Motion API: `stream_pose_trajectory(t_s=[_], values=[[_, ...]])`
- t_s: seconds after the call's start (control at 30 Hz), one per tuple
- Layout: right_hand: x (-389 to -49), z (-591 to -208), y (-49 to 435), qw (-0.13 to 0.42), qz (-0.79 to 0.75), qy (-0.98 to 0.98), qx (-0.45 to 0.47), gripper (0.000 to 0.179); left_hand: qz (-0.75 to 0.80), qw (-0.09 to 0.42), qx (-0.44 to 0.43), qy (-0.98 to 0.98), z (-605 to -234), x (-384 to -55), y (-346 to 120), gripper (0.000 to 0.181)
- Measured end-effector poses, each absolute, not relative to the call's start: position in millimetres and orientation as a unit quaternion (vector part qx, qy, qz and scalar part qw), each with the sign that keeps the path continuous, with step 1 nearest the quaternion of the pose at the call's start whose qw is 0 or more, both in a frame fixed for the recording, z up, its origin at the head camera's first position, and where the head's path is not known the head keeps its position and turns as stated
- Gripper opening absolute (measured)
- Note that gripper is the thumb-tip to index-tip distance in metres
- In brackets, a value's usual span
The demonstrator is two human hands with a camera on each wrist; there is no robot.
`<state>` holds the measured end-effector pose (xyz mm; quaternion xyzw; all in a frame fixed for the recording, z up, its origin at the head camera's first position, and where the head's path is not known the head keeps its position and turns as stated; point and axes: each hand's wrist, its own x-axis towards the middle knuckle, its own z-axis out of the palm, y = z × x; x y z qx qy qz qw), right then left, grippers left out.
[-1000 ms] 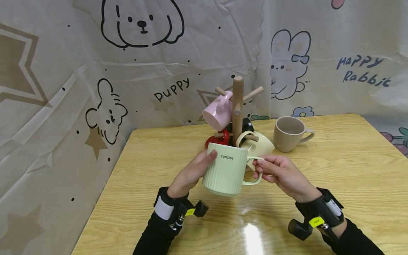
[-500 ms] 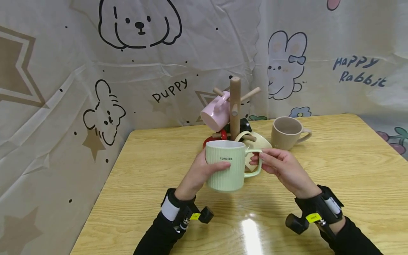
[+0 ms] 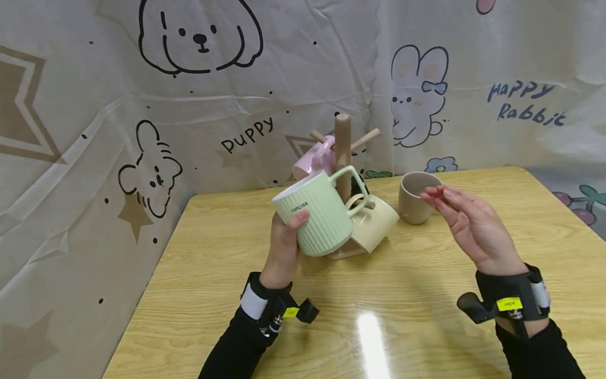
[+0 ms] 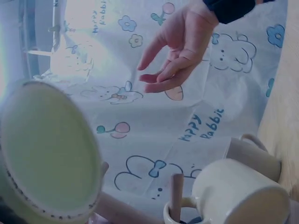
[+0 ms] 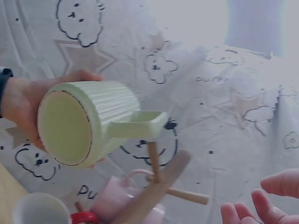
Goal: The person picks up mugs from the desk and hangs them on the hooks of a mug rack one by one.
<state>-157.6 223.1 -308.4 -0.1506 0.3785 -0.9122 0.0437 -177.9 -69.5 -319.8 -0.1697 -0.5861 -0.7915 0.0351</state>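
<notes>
A light green ribbed mug [image 3: 319, 221] marked "concise" is gripped round its body by my left hand [image 3: 284, 247], thumb across the front. It is held above the table, tilted with its mouth toward the upper left and its handle toward the upper right. My right hand [image 3: 478, 229] is off the mug, fingers loosely extended in the air to the right. Behind the mug stands a wooden mug tree [image 3: 343, 137]. A pink mug [image 3: 312, 160] hangs on its upper left peg and a cream mug [image 3: 376, 223] on a lower one. In the right wrist view the green mug's base [image 5: 65, 128] shows.
A beige mug [image 3: 414, 202] stands upright on the wooden table [image 3: 227, 316], right of the tree, partly behind my right fingertips. A red mug handle [image 5: 84, 217] shows low in the right wrist view. A printed cloth [image 3: 236, 105] hangs behind the table.
My right hand has let go of the green mug's handle and moved right. My left hand has tilted the mug, so its handle has swung up in front of the tree.
</notes>
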Motion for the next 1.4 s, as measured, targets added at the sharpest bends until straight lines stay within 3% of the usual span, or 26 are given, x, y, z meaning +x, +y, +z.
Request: stream_pose_trajectory(t_s=[0.3,1.07,1.4], values=[[-159.1,-306.6,231.1,0.052,-0.93,0.337,-0.138,0.029,-0.839,0.078,-0.153,-0.517,-314.8,-190.8,-58.1,0.046],[-163.2,-311.5,230.5,0.069,-0.905,0.399,-0.132,0.032,-0.816,0.147,-0.104,-0.549,-334.5,-213.9,-37.1,0.056],[-164.4,-313.9,228.0,0.079,-0.897,0.424,-0.092,0.03,-0.791,0.145,-0.091,-0.588,-340.7,-217.0,-38.5,0.059]])
